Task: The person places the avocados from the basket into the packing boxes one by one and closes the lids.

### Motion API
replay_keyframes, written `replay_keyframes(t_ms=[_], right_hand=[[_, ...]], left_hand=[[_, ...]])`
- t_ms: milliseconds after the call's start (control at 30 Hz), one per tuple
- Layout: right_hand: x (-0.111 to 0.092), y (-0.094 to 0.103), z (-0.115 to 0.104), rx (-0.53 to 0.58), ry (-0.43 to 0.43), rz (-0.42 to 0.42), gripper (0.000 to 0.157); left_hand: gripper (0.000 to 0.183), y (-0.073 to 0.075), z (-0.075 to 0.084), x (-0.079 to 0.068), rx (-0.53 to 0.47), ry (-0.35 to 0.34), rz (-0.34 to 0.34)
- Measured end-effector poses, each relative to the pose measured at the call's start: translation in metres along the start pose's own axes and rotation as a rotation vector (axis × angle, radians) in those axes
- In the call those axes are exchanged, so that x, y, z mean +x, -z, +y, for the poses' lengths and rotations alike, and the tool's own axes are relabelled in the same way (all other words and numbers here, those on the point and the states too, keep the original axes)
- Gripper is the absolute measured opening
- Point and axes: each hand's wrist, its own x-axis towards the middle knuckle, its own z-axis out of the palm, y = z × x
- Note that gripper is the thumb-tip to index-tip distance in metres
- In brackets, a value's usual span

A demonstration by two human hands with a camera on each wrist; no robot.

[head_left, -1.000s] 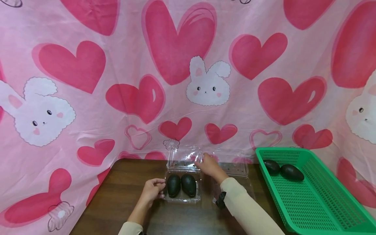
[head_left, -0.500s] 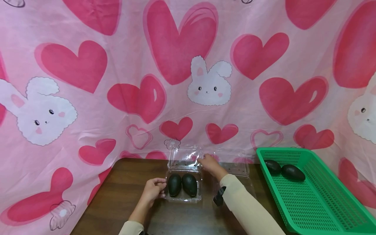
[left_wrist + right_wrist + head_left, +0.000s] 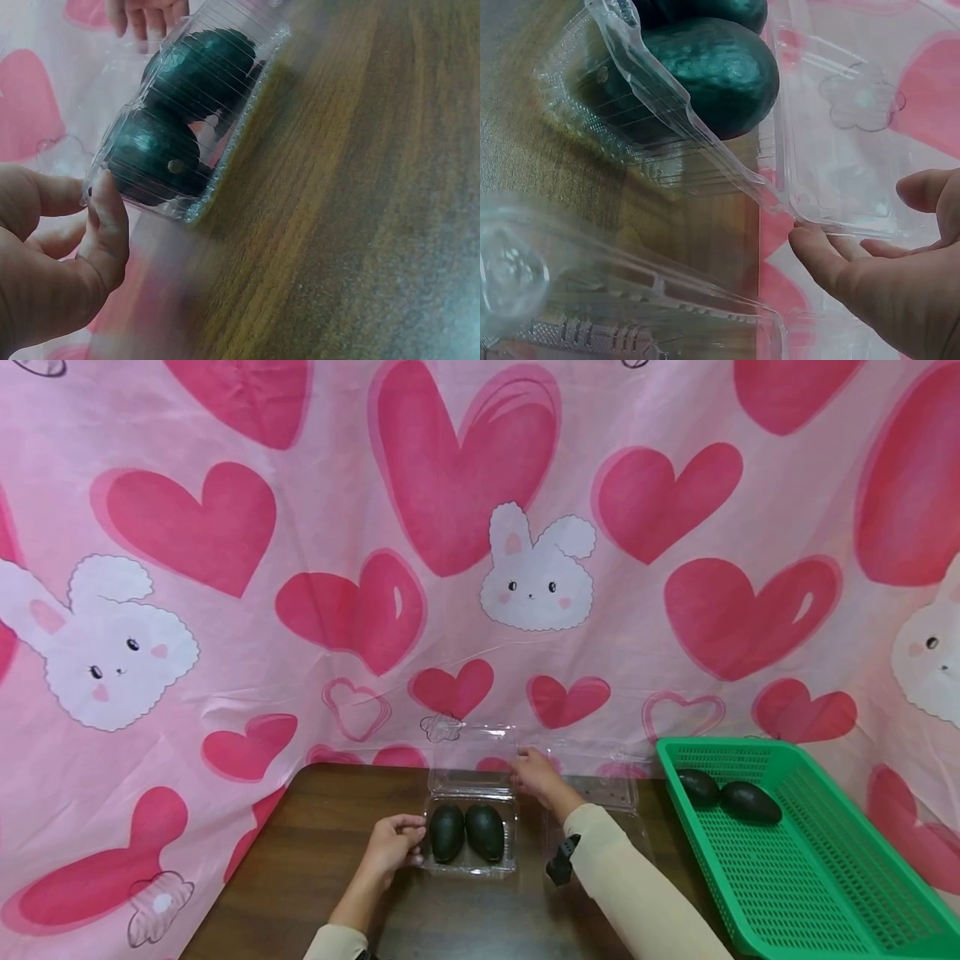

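Observation:
Two dark green avocados point(image 3: 484, 832) lie side by side in the base of a clear plastic clamshell container point(image 3: 471, 868). Its hinged lid point(image 3: 474, 764) stands raised at the back. My left hand point(image 3: 394, 845) pinches the left rim of the base between thumb and finger, as the left wrist view shows. At the lid's right edge is my right hand point(image 3: 538, 777). In the right wrist view, the fingertips point(image 3: 810, 244) touch the lid's side, while the thumb point(image 3: 922, 187) stands apart from them.
A second clear clamshell point(image 3: 592, 789) stands open to the right, partly behind the right arm. Farther right is a green plastic basket point(image 3: 817, 868) with two more avocados point(image 3: 750, 802) at its back left. A pink heart-and-rabbit cloth point(image 3: 337, 510) hangs behind the wooden table point(image 3: 300, 860).
The raised lid has tilted slightly more upright, and its bright reflection is gone. My right hand has shifted slightly at the lid's edge; the left hand keeps its hold.

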Motion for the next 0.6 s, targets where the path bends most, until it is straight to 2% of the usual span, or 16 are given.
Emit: replay_keyframes(t_ms=[233, 400, 600], right_hand=[[-0.003, 0.004, -0.009, -0.067, 0.061, 0.058, 0.049], [-0.005, 0.006, -0.01, -0.121, 0.101, 0.067, 0.046], [-0.009, 0.007, -0.013, -0.151, 0.221, 0.088, 0.039]], left_hand=[[0.022, 0.0, 0.001, 0.001, -0.012, -0.009, 0.005], [0.021, -0.001, 0.0, 0.001, -0.006, -0.008, 0.006], [0.022, 0.001, -0.001, -0.001, -0.001, -0.012, -0.015]])
